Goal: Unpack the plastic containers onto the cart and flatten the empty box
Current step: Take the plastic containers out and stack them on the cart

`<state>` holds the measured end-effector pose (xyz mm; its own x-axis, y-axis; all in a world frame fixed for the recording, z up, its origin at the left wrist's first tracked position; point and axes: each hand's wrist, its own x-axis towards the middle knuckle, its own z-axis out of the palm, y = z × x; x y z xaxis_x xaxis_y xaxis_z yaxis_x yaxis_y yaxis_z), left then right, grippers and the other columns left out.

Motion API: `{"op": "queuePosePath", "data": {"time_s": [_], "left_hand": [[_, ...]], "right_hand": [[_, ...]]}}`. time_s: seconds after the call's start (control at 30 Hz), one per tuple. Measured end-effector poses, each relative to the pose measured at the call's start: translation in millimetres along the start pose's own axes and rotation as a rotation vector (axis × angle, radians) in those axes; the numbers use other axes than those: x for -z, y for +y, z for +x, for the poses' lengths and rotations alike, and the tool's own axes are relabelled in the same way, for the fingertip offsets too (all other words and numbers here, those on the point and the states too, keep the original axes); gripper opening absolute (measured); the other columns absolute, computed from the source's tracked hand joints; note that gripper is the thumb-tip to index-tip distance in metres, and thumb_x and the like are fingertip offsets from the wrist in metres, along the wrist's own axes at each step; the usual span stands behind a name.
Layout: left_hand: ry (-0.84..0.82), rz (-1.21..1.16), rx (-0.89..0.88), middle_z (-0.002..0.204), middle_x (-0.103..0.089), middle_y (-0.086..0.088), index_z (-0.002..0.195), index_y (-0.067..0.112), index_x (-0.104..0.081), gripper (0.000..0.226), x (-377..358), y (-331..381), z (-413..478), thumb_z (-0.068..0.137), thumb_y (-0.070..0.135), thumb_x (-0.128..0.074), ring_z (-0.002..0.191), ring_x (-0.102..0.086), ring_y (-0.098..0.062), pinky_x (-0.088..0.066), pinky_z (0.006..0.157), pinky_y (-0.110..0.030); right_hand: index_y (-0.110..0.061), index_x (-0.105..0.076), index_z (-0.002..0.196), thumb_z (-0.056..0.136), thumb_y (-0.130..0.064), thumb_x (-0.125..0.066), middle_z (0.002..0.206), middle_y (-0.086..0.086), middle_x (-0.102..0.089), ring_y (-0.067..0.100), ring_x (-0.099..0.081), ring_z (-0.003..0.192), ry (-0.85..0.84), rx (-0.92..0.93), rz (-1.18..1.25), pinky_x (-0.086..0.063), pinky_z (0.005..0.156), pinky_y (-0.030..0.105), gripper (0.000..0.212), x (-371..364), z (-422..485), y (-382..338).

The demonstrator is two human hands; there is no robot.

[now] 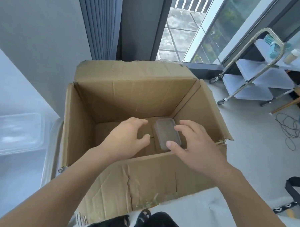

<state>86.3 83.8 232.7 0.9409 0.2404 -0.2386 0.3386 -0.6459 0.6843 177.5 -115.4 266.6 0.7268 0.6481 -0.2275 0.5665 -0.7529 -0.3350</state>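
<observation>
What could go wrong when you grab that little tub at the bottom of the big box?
1. The container lies deep in the box, and the right hand only spreads over it; a loose hold might let the smooth plastic slip.
2. The torn rim on the right looks jagged, so a forearm could scrape on it coming out.
3. A loose cable lies on the floor near the cart; a foot might catch it.
</observation>
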Motion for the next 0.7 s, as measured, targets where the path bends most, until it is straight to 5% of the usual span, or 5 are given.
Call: {"op": "queuePosePath", "data": {"time_s": [0.33,0.57,0.7], "left_hand": [[-0.054,-0.093,0.209,0.149,-0.047,0.0,0.148,0.022,-0.043,0.057,-17.3,-25.5,62.6,0.095,0.039,-0.056,0.132,-0.048,-0.016,-0.039,0.106,-0.026],[-0.102,-0.084,0.376,0.152,-0.043,-0.002,0.149,0.02,-0.041,0.057,-46.0,-25.1,119.7,0.096,0.037,-0.054,0.136,-0.045,-0.017,-0.037,0.107,-0.027],[-0.112,-0.085,0.454,0.15,-0.046,-0.003,0.149,0.019,-0.041,0.058,-61.8,-29.1,140.2,0.095,0.038,-0.054,0.136,-0.044,-0.018,-0.036,0.107,-0.026]], "right_hand": [[-0.019,-0.043,0.146,0.095,-0.053,-0.054,0.152,-0.003,-0.037,0.02,-0.031,0.141,-0.3,0.034,-0.082,-0.034,0.112,0.038,0.062,-20.5,123.7,37.5],[-0.01,-0.04,0.146,0.091,-0.045,-0.066,0.147,0.011,-0.042,0.03,-0.045,0.132,-0.54,-0.085,-0.168,-0.043,0.103,0.039,0.07,-99.5,246.7,114.0],[-0.009,-0.035,0.15,0.089,-0.043,-0.069,0.154,0.013,-0.036,0.033,-0.039,0.139,-0.586,-0.112,-0.236,-0.04,0.109,0.04,0.077,-140.0,281.0,145.7]]}}
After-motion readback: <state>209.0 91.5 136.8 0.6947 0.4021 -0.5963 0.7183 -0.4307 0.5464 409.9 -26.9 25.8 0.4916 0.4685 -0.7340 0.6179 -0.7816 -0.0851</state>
